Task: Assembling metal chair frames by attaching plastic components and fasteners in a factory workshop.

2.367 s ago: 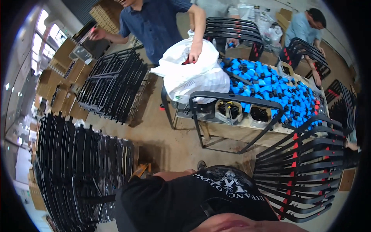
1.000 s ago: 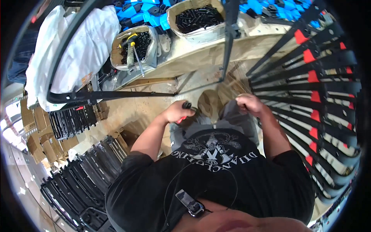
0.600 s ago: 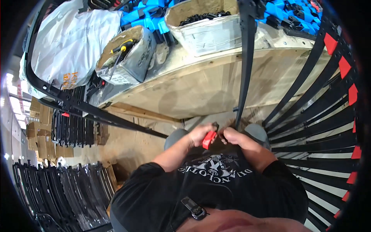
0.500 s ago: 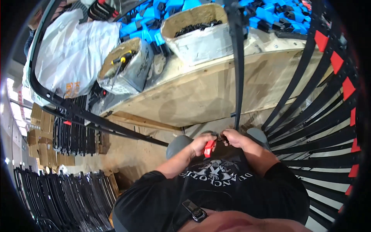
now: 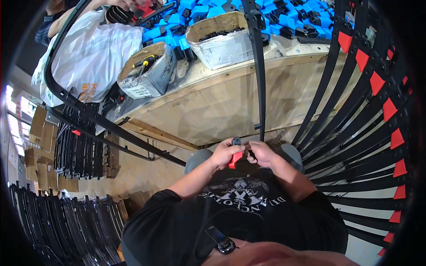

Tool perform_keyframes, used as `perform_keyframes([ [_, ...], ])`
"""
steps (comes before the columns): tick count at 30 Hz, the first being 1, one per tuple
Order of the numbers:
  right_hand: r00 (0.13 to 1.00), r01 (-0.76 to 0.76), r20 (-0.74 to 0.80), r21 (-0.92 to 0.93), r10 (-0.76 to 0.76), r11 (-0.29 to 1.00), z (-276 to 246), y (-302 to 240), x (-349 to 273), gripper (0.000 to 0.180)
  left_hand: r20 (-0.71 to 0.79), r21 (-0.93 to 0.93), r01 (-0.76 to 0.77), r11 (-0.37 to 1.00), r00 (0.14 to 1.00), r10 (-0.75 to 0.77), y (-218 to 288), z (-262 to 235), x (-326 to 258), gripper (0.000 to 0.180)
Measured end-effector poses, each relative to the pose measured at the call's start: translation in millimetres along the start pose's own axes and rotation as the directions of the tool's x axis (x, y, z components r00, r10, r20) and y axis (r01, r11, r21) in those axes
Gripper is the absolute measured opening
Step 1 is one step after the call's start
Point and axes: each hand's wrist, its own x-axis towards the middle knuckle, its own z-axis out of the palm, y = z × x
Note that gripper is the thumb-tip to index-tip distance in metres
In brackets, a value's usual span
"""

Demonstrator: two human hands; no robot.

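Note:
In front of my body, my left hand (image 5: 223,154) is closed round a small plastic piece (image 5: 235,160) with a red body and a black end on top. Just right of it, my right hand (image 5: 262,154) has its fingers curled together, close to the piece but with a small gap visible. Whatever those fingers pinch, if anything, is too small to make out. A long black bar (image 5: 258,84) rises from near my hands, its upper part crossing in front of the bench.
On the bench lie blue-and-black plastic parts (image 5: 213,12), a box of small black pieces (image 5: 222,46), a box with a yellow-and-black tool (image 5: 148,84) and a white bag (image 5: 88,57). Black curved frames (image 5: 355,186) with red pieces stand right. Another person's hand (image 5: 128,4) is at far left.
Both hands have shifted slightly left and up. The red piece has turned, its black end now showing above my left hand. At the far left, the other person's arms have come further into view.

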Motion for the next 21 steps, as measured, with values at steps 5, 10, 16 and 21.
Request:
perform_keyframes([
  [5, 0.997, 0.051, 0.057, 0.134, -0.059, 0.990, 22.0, -8.2, -18.2, 0.017, -0.030, 0.255, -0.096, 0.962, 0.994, 0.108, 18.1, 3.7, -12.0, 0.020],
  [10, 0.996, 0.086, 0.020, 0.208, -0.092, 0.974, 38.5, -15.4, -34.0, 0.012, -0.031, -0.099, -0.049, 0.994, 0.998, 0.046, 51.7, 17.3, -22.0, 0.027],
  [16, 0.990, 0.111, 0.073, 0.122, -0.120, 0.986, 37.4, -20.1, -43.4, 0.010, 0.000, 0.395, -0.513, 0.762, 0.830, 0.558, 174.7, 38.5, -46.4, 0.042],
  [21, 0.994, 0.109, -0.032, 0.072, -0.107, 0.991, 27.1, -2.6, -41.0, 0.010, -0.035, 0.940, -0.314, 0.137, 0.311, 0.950, 258.7, 39.1, -35.6, 0.067],
])
